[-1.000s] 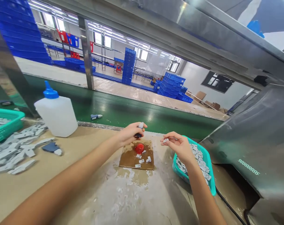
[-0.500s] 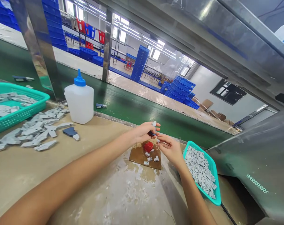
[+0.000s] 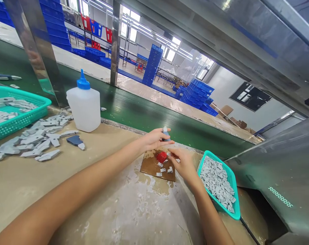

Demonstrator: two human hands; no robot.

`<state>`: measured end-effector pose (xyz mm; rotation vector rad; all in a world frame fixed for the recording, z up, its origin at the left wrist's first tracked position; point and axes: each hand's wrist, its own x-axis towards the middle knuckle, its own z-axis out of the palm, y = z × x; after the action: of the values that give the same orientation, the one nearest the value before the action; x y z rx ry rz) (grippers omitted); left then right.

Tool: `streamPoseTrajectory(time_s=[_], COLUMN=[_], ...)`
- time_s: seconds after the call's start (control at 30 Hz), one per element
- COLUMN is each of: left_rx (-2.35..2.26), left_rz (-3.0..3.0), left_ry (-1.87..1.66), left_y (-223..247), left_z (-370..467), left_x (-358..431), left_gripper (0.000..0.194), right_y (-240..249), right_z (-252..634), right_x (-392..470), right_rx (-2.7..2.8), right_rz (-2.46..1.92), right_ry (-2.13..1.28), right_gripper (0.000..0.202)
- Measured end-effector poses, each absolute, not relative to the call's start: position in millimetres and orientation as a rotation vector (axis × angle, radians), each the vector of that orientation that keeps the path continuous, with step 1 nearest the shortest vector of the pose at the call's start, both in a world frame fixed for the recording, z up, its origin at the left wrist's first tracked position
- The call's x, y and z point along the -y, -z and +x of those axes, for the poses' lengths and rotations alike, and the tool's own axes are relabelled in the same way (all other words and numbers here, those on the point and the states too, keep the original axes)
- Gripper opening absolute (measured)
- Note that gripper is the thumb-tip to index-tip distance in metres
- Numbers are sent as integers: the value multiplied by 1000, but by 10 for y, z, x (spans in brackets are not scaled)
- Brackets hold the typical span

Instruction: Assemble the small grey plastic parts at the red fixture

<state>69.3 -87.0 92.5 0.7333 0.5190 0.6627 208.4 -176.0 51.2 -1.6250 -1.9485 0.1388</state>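
My left hand (image 3: pixel 155 139) is closed around a blue-grey plastic part with a white tip (image 3: pixel 166 135), held just above the work spot. Lower and to the right, my right hand (image 3: pixel 182 161) pinches a small white plastic piece (image 3: pixel 169 154), partly hidden by the fingers. Below the hands lies a brown board (image 3: pixel 150 166), wet in places. On it stand a red cap (image 3: pixel 161 156) and several small white-grey pieces (image 3: pixel 162 170). To the right of my right hand, a teal basket (image 3: pixel 237 200) is full of such small pieces.
At left, a pile of grey plastic parts (image 3: pixel 38 139) lies beside another teal basket (image 3: pixel 29 119). A blue-grey part with a white end (image 3: pixel 76 141) lies near the white bottle with blue nozzle (image 3: pixel 84 109). A green conveyor belt (image 3: pixel 134 112) runs behind the table.
My hands have drawn apart: the left has moved slightly up with its part turned upright, the right slightly down. The view has shifted a little.
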Motion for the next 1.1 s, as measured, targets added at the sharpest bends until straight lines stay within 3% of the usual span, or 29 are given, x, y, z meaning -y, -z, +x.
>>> streamPoseTrajectory(time_s=[0.2, 0.57, 0.87, 1.1], left_rx=[-545, -542, -635, -560], left_rz=[725, 844, 871, 983], left_ry=[-663, -656, -701, -664], left_y=[-844, -794, -769, -828], left_z=[705, 704, 709, 681], left_x=[793, 774, 764, 784], left_gripper=[29, 17, 19, 18], right_y=[-480, -389, -464, -728], right_z=[2059, 2046, 1975, 1993], right_x=[1769, 1765, 1796, 1858], right_rx=[1965, 2140, 2060, 1421], right_rz=[-1648, -1449, -1413, -1419], right_ry=[-60, 295, 182, -22], right_gripper=[14, 27, 22, 9])
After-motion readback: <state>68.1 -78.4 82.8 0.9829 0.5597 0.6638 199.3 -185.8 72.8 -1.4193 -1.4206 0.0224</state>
